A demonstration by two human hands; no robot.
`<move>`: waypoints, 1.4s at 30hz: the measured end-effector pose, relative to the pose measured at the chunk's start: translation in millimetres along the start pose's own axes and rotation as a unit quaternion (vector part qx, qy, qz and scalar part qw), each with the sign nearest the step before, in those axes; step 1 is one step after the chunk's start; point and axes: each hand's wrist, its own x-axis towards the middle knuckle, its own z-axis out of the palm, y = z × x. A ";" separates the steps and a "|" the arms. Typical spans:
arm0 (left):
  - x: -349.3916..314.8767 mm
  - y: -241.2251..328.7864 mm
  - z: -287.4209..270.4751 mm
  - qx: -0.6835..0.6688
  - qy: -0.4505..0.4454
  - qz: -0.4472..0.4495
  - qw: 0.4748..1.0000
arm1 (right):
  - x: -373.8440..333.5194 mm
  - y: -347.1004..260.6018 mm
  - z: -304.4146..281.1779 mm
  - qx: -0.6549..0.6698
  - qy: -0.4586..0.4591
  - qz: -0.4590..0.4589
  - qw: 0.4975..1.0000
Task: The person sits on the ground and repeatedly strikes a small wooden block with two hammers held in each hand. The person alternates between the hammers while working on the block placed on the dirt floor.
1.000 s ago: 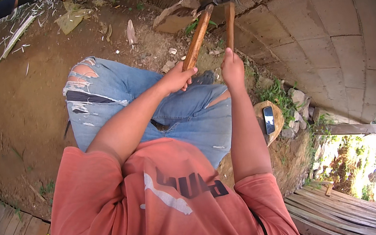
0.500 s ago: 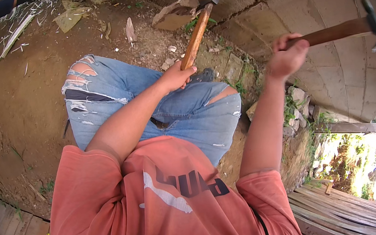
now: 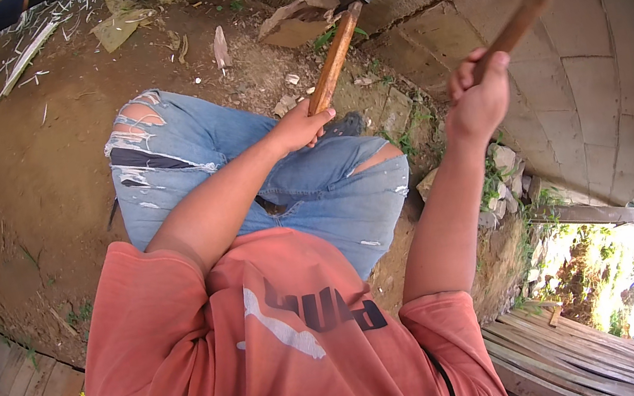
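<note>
past the frayed blue jeans [image 3: 210, 136], a smooth wooden-handled tool [image 3: 333, 63] is gripped low by the left hand [image 3: 299, 129], fingers wrapped round. a hammer [image 3: 521, 21] is held out to the side in the right hand [image 3: 479, 105], fingers curled round its wood handle; head's blurred. left knuckles could get whacked imo if a blow were badly aimed, or the hammer lost if the grip were loose. tool's metal end is seen by a rough, chunky stone [image 3: 295, 27]; behind, the brown wall [image 3: 588, 89] is split into dull, seamed panels.
</note>
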 end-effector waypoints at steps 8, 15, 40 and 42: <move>1.3 1.2 4.8 0.005 -0.011 -0.004 1.000 | -10.2 125.2 5.5 -0.081 0.032 -0.023 0.996; 0.0 0.2 -0.2 0.001 0.000 0.002 1.000 | -34.3 112.9 7.6 -0.046 -0.002 0.301 0.953; 2.8 -19.6 -11.7 0.188 -0.021 -0.062 0.980 | -107.6 191.5 -41.1 0.054 -0.016 0.312 0.948; 12.1 -38.8 -15.5 0.217 -0.015 -0.108 0.970 | -109.2 191.8 -40.0 0.086 -0.004 0.322 0.943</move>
